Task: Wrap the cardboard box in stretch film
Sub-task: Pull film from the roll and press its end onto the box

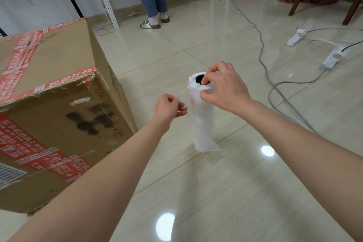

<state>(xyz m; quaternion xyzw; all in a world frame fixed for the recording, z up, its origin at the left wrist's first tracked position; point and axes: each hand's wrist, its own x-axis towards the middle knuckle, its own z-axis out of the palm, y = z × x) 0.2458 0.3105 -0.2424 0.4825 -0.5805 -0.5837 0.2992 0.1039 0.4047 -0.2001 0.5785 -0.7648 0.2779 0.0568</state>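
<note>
Right hand [224,88] pinches the top rim of the upright film roll [202,122], one finger in its core; left hand [169,107], fingers curled, pinches the loose film [183,96]

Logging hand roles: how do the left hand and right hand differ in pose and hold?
The right hand grips the top of the upright white stretch film roll, a finger in its dark core; the left hand is lower, beside the roll. The right hand holds the roll itself; the left hand's curled fingers seem to pinch loose clear film. Neither touches the taped brown cardboard box.
</note>
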